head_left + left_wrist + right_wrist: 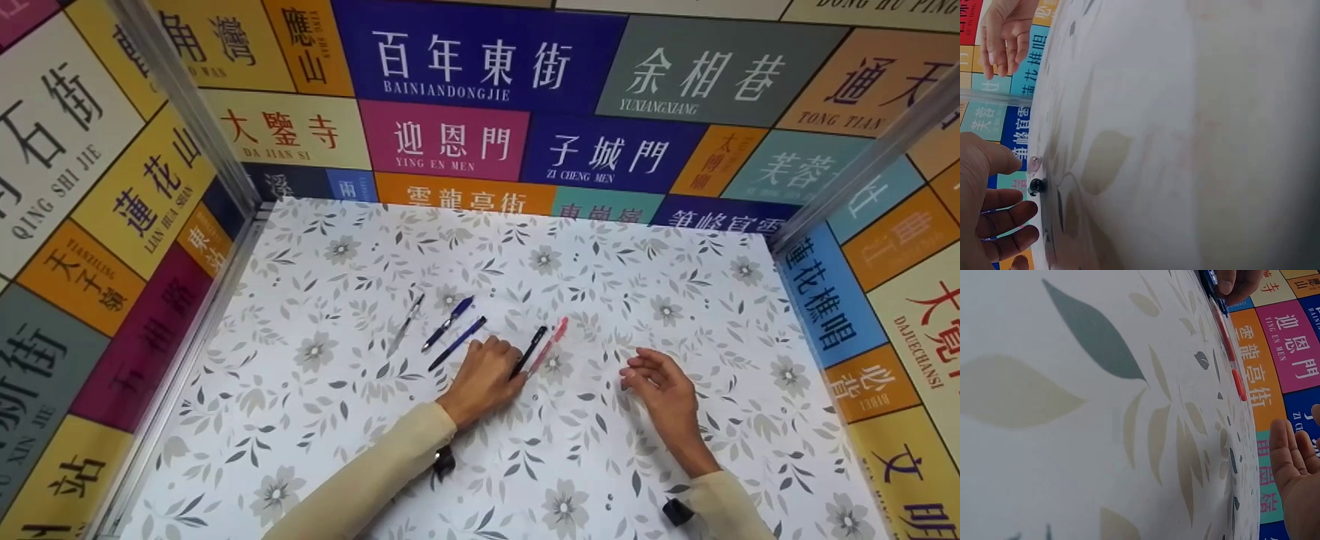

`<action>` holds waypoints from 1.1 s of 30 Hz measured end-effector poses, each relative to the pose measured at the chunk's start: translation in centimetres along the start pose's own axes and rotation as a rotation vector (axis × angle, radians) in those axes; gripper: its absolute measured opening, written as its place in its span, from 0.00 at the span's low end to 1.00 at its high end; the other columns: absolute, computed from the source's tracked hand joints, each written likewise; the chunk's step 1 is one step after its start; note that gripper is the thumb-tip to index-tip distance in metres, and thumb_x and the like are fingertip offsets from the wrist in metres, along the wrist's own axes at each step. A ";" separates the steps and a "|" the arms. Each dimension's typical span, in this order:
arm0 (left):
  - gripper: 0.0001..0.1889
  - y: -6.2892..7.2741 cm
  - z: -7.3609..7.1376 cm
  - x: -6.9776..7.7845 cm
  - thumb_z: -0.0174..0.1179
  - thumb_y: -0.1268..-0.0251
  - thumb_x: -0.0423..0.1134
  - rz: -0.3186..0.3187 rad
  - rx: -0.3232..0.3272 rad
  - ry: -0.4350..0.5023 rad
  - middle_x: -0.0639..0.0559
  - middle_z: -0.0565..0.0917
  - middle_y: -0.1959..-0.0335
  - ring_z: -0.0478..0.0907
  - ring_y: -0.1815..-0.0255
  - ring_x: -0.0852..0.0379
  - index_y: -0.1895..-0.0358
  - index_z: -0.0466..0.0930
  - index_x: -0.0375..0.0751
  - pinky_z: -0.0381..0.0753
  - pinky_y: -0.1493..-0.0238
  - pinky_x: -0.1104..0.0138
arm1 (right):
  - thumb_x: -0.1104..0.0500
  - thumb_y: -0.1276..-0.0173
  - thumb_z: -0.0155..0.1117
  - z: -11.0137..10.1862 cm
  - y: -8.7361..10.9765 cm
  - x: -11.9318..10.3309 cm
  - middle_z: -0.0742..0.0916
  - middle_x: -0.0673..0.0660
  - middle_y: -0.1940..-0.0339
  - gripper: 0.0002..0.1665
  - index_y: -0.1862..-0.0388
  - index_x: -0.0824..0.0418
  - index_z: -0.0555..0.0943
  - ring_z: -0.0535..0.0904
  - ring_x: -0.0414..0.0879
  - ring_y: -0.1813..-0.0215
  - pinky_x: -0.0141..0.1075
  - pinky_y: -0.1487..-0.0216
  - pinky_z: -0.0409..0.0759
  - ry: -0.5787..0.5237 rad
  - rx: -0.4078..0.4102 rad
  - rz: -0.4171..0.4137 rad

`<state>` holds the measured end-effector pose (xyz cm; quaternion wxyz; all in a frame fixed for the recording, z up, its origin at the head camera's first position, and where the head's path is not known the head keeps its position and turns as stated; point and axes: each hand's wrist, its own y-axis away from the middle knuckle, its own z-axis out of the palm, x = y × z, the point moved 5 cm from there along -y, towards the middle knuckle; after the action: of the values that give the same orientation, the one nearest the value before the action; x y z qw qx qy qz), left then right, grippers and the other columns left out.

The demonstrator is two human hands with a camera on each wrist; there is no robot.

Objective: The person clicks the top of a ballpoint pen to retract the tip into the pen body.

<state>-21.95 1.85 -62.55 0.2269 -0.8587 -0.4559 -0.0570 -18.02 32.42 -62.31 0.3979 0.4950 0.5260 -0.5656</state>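
Observation:
My left hand [484, 381] is low over the tabletop, right beside a black pen [534, 343]. In the left wrist view its thumb and fingers stand apart, and the dark pen end [1037, 186] shows in the gap. A pink pen [556, 339] lies just right of the black one. To the left of that hand lie a blue pen [459, 343], a dark blue pen with a silvery part [448, 324] and a slim greyish pen [407, 322]. My right hand [664, 390] hovers farther right, fingers loosely bent, holding nothing.
A white table covering [330, 420] with grey flowers and leaves spreads under everything. Panels with coloured street-name signs [480, 56] rise at the back and both sides. Metal corner posts [187, 97] stand at the back corners. Dark wrist devices [677, 512] show below both hands.

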 end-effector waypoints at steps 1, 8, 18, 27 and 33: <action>0.11 0.0 0.1 0.0 0.70 0.26 0.48 0.000 -0.002 -0.010 0.51 0.87 0.63 0.81 0.57 0.48 0.57 0.88 0.43 0.74 0.54 0.54 | 0.79 0.27 0.69 0.0 0.0 0.0 0.83 0.78 0.46 0.26 0.32 0.82 0.76 0.91 0.47 0.52 0.36 0.53 0.90 0.002 0.000 0.001; 0.12 -0.1 0.2 0.2 0.69 0.25 0.49 0.001 -0.032 -0.083 0.51 0.86 0.61 0.81 0.55 0.49 0.55 0.88 0.43 0.75 0.53 0.54 | 0.78 0.27 0.69 0.3 -0.1 0.1 0.82 0.80 0.46 0.27 0.32 0.83 0.75 0.90 0.47 0.52 0.35 0.52 0.90 0.008 -0.011 -0.013; 0.12 -0.3 0.5 0.5 0.70 0.27 0.48 0.002 -0.021 -0.118 0.50 0.85 0.62 0.81 0.57 0.48 0.57 0.87 0.42 0.76 0.55 0.53 | 0.77 0.26 0.69 0.7 0.2 -0.1 0.83 0.78 0.47 0.26 0.32 0.82 0.76 0.90 0.47 0.52 0.35 0.51 0.90 0.035 -0.021 -0.040; 0.14 -1.1 1.1 0.8 0.68 0.26 0.50 -0.039 -0.078 -0.207 0.48 0.86 0.61 0.82 0.56 0.47 0.59 0.87 0.41 0.77 0.55 0.53 | 0.78 0.27 0.70 1.1 0.3 0.2 0.81 0.82 0.45 0.27 0.31 0.82 0.76 0.90 0.47 0.51 0.37 0.51 0.90 0.011 -0.014 0.004; 0.14 -2.2 1.0 0.9 0.70 0.28 0.50 -0.038 -0.118 -0.270 0.48 0.88 0.64 0.85 0.60 0.48 0.62 0.89 0.42 0.80 0.57 0.53 | 0.79 0.27 0.69 1.3 0.3 0.4 0.81 0.81 0.45 0.28 0.31 0.83 0.75 0.90 0.48 0.51 0.38 0.50 0.90 -0.014 -0.024 0.005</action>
<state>-23.34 4.09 -62.41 0.1117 -0.8616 -0.4944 0.0280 -18.03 31.18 -62.80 0.4090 0.4877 0.5288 -0.5615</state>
